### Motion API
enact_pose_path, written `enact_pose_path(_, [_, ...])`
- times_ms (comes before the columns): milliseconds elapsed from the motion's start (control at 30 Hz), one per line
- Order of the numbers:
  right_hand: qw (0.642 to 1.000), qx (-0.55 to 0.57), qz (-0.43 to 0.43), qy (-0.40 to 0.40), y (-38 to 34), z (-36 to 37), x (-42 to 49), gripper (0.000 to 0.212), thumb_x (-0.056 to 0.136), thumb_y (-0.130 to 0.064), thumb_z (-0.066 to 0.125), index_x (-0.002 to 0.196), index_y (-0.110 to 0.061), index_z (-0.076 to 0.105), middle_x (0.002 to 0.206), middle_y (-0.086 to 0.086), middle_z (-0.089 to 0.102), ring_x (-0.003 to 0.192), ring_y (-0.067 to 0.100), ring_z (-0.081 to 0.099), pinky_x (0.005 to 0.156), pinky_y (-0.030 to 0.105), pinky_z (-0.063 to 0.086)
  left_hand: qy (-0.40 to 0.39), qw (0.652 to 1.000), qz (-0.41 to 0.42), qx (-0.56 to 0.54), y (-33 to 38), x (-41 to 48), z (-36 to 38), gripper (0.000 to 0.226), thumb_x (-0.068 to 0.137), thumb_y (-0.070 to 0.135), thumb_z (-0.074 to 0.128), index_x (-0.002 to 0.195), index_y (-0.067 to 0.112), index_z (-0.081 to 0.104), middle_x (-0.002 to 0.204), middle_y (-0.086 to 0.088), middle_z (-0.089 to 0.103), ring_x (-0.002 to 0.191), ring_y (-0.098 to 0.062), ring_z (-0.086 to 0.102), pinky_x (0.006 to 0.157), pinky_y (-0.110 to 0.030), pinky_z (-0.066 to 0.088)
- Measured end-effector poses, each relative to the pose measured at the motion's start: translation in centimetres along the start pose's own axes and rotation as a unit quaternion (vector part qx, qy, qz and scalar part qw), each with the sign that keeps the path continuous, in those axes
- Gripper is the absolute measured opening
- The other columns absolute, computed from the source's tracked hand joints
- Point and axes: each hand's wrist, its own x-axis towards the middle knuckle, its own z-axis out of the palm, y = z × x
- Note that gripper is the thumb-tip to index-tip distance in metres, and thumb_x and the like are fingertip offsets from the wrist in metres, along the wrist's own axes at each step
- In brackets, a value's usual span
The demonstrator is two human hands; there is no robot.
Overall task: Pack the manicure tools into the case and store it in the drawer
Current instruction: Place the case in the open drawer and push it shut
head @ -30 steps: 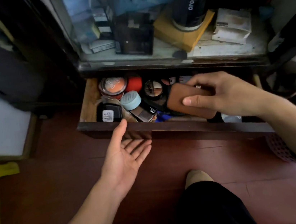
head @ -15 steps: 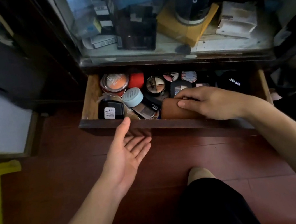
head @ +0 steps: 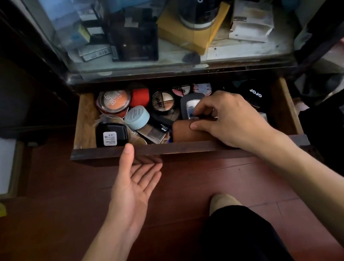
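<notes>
Right hand [head: 230, 118] grips brown manicure case [head: 187, 133] at the open drawer's [head: 84, 120] front edge; left hand [head: 134, 183] open, palm up, below it.

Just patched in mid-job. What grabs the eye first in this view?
The open drawer, crammed with makeup, fills the middle of the view, with an orange blush pot brightest at its back left. The right hand holds the brown case down inside the drawer, near the front edge. The left hand lies open, palm up, below the drawer front, thumb at its rim.
</notes>
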Motion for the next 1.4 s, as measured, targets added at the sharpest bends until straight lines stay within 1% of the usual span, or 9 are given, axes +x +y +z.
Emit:
enact_pose_path(100, [0.997,0.006,-0.009,0.082,0.4,-1.2,-2.3,0.024,0.094,-0.04,0.078,0.112,-0.025,0.078,0.1,-0.007,0.063,0.095,0.013,0.063,0.082,0.03,0.051,-0.009,1.0,0.003,0.001,0.1,0.0,-0.3,0.093,0.064,0.066,0.07,0.13,0.003,0.056,0.119,-0.016,0.076,0.111,-0.024,0.075,0.098,-0.037,0.053])
enact_pose_path(200, [0.976,0.112,0.024,0.187,1.5,-2.4,-7.5,0.008,0.096,-0.038,0.076,0.097,-0.029,0.077,0.083,-0.009,0.072,0.075,0.001,0.065,0.068,0.006,0.043,-0.016,1.0,0.006,-0.002,0.1,0.0,-0.5,0.102,0.061,0.069,0.069,0.135,0.001,0.053,0.12,-0.016,0.076,0.112,-0.025,0.074,0.097,-0.037,0.053])
enact_pose_path(267, [0.959,0.167,0.076,0.216,2.8,-2.3,-11.3,0.017,0.094,-0.046,0.074,0.092,-0.029,0.076,0.082,-0.011,0.074,0.067,-0.002,0.065,0.062,0.002,0.042,-0.018,1.0,0.011,-0.007,0.0,0.0,-0.7,0.105,0.063,0.07,0.064,0.14,-0.001,0.05,0.124,-0.017,0.074,0.113,-0.026,0.074,0.096,-0.04,0.054])
enact_pose_path(333, [0.941,0.214,0.141,0.219,4.3,-1.5,-14.2,0.035,0.088,-0.061,0.074,0.096,-0.027,0.076,0.082,-0.01,0.076,0.065,-0.001,0.066,0.06,0.005,0.046,-0.014,1.0,0.019,0.001,0.0,0.1,-1.0,0.106,0.066,0.071,0.06,0.142,-0.002,0.047,0.125,-0.018,0.073,0.113,-0.025,0.074,0.094,-0.042,0.056])
enact_pose_path(467, [0.898,0.306,0.253,0.188,6.5,0.8,-16.4,0.063,0.068,-0.083,0.077,0.096,-0.026,0.076,0.082,-0.001,0.08,0.077,0.011,0.076,0.072,0.03,0.058,-0.007,0.999,0.036,0.018,0.1,0.3,-1.5,0.098,0.064,0.071,0.06,0.129,-0.001,0.054,0.12,-0.019,0.075,0.108,-0.023,0.076,0.081,-0.032,0.065])
enact_pose_path(533, [0.883,0.336,0.272,0.183,6.8,1.8,-15.9,0.065,0.064,-0.083,0.081,0.098,-0.028,0.075,0.086,0.0,0.082,0.081,0.011,0.079,0.075,0.035,0.06,-0.011,0.999,0.042,0.025,0.3,0.4,-1.9,0.088,0.066,0.07,0.061,0.12,0.0,0.058,0.118,-0.018,0.076,0.107,-0.023,0.076,0.076,-0.027,0.065])
enact_pose_path(700, [0.86,0.364,0.285,0.216,6.2,3.9,-13.2,0.068,0.057,-0.077,0.09,0.095,-0.026,0.064,0.098,0.006,0.081,0.093,0.017,0.08,0.083,0.043,0.062,-0.023,0.999,0.034,0.023,0.9,0.6,-2.6,0.092,0.074,0.07,0.055,0.13,-0.003,0.054,0.121,-0.018,0.074,0.11,-0.023,0.075,0.082,-0.028,0.064])
enact_pose_path(1067, [0.864,0.335,0.288,0.242,7.1,4.4,-11.9,0.073,0.046,-0.087,0.086,0.086,-0.033,0.06,0.096,0.004,0.079,0.088,0.019,0.079,0.076,0.033,0.057,-0.018,0.999,0.042,0.013,0.5,1.8,-2.1,0.079,0.073,0.065,0.051,0.112,-0.003,0.061,0.102,-0.017,0.079,0.09,-0.019,0.08,0.07,-0.024,0.065])
enact_pose_path(1400, [0.874,0.321,0.28,0.234,7.3,3.4,-8.4,0.076,0.053,-0.084,0.086,0.095,-0.026,0.061,0.099,0.003,0.08,0.094,0.019,0.078,0.077,0.033,0.056,-0.028,0.998,0.055,-0.021,2.3,3.3,-0.2,0.081,0.071,0.064,0.061,0.113,-0.004,0.061,0.109,-0.02,0.078,0.101,-0.024,0.078,0.075,-0.026,0.064])
